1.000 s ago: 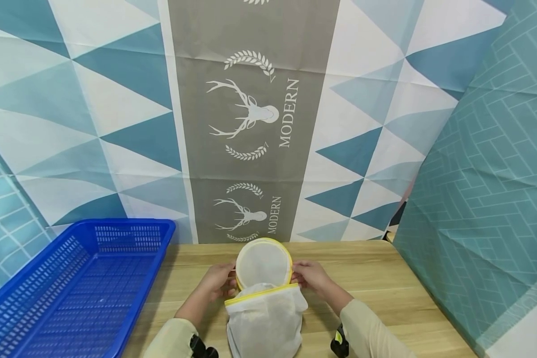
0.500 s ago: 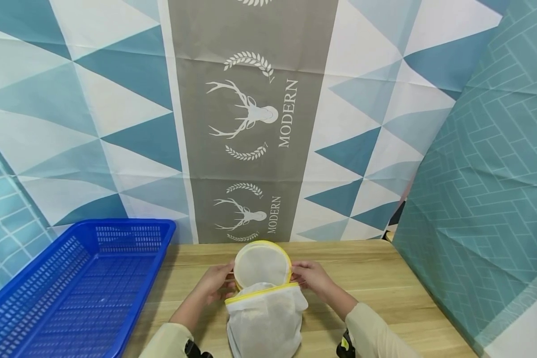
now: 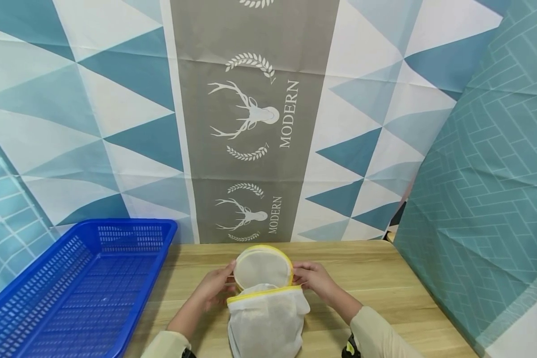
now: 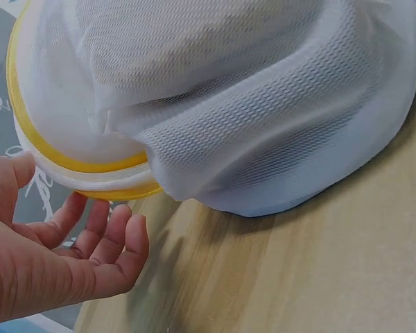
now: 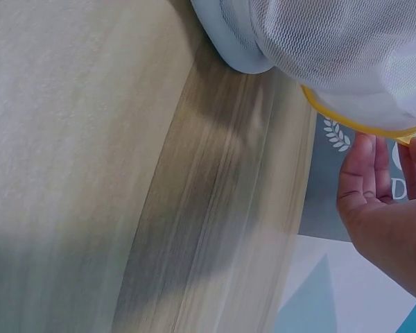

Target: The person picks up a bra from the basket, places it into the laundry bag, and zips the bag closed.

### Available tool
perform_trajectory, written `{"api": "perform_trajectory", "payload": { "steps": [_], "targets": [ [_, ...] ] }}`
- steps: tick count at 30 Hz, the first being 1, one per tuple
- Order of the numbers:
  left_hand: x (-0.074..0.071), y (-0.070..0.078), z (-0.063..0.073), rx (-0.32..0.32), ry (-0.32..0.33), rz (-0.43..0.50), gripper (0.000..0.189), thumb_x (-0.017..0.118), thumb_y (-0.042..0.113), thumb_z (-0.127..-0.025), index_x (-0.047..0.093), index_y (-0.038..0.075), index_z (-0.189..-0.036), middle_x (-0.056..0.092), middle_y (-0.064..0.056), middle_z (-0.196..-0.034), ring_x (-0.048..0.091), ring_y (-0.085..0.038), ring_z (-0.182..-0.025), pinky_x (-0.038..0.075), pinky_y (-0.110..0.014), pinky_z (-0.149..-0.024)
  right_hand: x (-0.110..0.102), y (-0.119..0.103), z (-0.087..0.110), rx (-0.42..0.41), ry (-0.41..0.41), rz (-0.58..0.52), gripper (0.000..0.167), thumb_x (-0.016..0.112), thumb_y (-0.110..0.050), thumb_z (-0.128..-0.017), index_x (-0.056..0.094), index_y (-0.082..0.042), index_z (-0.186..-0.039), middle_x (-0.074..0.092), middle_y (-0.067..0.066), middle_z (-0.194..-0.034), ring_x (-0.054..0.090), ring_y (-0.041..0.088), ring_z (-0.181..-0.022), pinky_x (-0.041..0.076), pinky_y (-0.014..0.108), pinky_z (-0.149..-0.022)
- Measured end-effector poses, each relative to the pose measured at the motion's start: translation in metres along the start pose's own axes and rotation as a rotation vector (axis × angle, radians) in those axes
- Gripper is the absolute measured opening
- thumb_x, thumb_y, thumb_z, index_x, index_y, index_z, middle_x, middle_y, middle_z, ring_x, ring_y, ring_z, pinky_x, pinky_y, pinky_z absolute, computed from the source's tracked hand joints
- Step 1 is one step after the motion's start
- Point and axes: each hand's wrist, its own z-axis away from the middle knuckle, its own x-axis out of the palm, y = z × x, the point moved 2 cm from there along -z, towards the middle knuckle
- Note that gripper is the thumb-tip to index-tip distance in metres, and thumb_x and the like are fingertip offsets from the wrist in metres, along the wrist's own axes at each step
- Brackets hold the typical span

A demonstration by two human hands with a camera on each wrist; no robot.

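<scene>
Gently, the fingers of my left hand (image 3: 215,287) and my right hand (image 3: 315,278) hold the yellow-edged rim of a round white mesh panel (image 3: 262,268) at its two sides, low in the middle of the head view. From the left wrist, my thumb shows beside the rim and my fingertips curl up under its yellow edge. From the right wrist, at the right edge of that view, I pinch the yellow trim between thumb and fingers.

Just in front of the panel, at the bottom centre of the head view, a white mesh bag (image 3: 268,323) with a yellow band along its top edge slumps in soft folds and overlaps the panel's lower part; I can't tell how the two are joined. Beneath lies the wooden table (image 3: 362,278).

A blue plastic basket (image 3: 105,298) with slotted walls fills the lower left. Behind, a patterned cloth (image 3: 246,30) carries blue and white triangles and a grey strip with deer heads and the word MODERN. A teal cloth (image 3: 496,149) hangs at the right. My pale sleeves (image 3: 380,333) enter from the bottom edge.
</scene>
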Motion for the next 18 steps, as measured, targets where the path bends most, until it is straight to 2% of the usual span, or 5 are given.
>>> {"api": "perform_trajectory", "payload": {
  "steps": [11,18],
  "targets": [
    [0.004,-0.001,0.011,0.023,0.004,-0.016,0.079,0.045,0.064,-0.088,0.050,-0.006,-0.124,0.059,-0.017,-0.116,0.058,-0.019,-0.088,0.047,-0.027,-0.061,-0.005,0.005,0.009,-0.040,0.003,0.035,0.036,0.057,-0.021,-0.091,0.061,0.008,-0.112,0.066,0.000,-0.079,0.064,0.012,-0.074,0.051,0.025,-0.067],
    [0.002,-0.002,0.016,0.072,-0.018,-0.045,0.075,0.044,0.060,-0.091,0.049,-0.008,-0.123,0.056,-0.022,-0.120,0.059,-0.026,-0.100,0.052,-0.033,-0.070,-0.006,0.010,0.013,-0.062,-0.025,-0.018,0.036,0.056,-0.018,-0.092,0.059,0.012,-0.112,0.067,0.001,-0.082,0.064,0.012,-0.076,0.053,0.025,-0.071]
  ]
}}
